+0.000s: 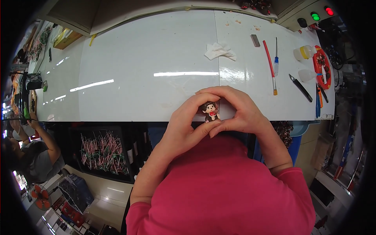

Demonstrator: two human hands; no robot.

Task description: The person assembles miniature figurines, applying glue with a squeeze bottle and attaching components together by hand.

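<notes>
A small toy figurine (212, 112) with dark brown hair, a pale face and a bit of red on its front stands upright at the table's near edge, face up toward me. My left hand (184, 121) curls round its left side, fingers above its head and thumb at its feet. From the other side my right hand (243, 111) arches over, its fingertips meeting the left ones at the top and its thumb beside the left thumb at the base. The two hands form a ring, both closed about the figurine. Its back is hidden.
A crumpled white tissue (221, 51) lies on the white table (129, 58). To the right are a red-handled brush (270, 64), a blue screwdriver (276, 64), a black craft knife (300, 88), bottles and a red tray (328, 80). A co-worker (39, 145) sits at left, near a crate of pink-stemmed pieces (103, 152).
</notes>
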